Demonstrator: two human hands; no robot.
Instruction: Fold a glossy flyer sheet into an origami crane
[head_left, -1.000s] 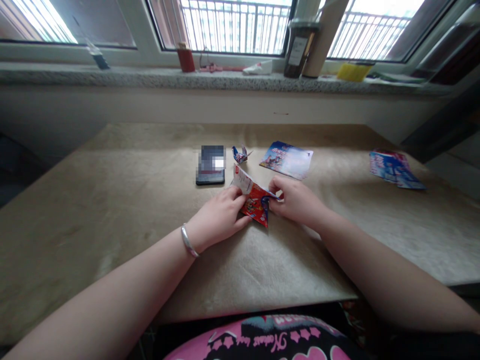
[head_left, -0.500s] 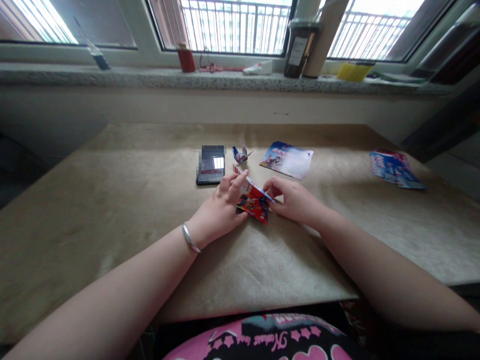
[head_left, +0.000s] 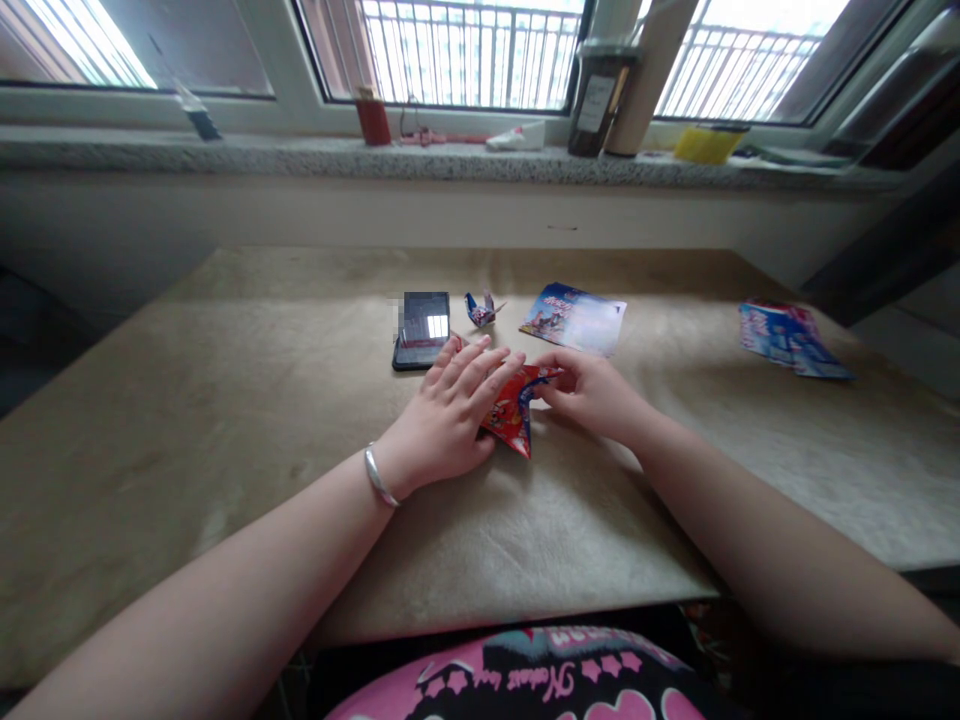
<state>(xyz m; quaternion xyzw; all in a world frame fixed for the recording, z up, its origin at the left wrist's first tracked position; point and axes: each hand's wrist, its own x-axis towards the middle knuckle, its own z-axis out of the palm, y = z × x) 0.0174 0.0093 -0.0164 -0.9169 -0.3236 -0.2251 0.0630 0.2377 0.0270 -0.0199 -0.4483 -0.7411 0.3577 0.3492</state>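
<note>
A red printed sheet of origami paper [head_left: 511, 418], partly folded, lies on the table in front of me. Across its left part my left hand [head_left: 457, 405] rests flat with fingers stretched out, hiding much of it. My right hand [head_left: 581, 390] pinches the paper's upper right edge, where a blue and white flap curls up. Just beyond my hands stands a small folded paper crane [head_left: 481, 309], blue and patterned. A dark phone [head_left: 422, 332] lies left of the crane, close to my left fingertips.
Blue printed sheets [head_left: 576, 318] lie behind my right hand. More printed sheets [head_left: 793, 338] are fanned out at the table's right side. On the stone windowsill [head_left: 285, 155] stand a red container [head_left: 373, 118], a dark jar [head_left: 598, 100] and a yellow container [head_left: 709, 144].
My left hand has flattened and spread over the paper. The flap in my right hand has lifted and curled, and the paper has turned slightly.
</note>
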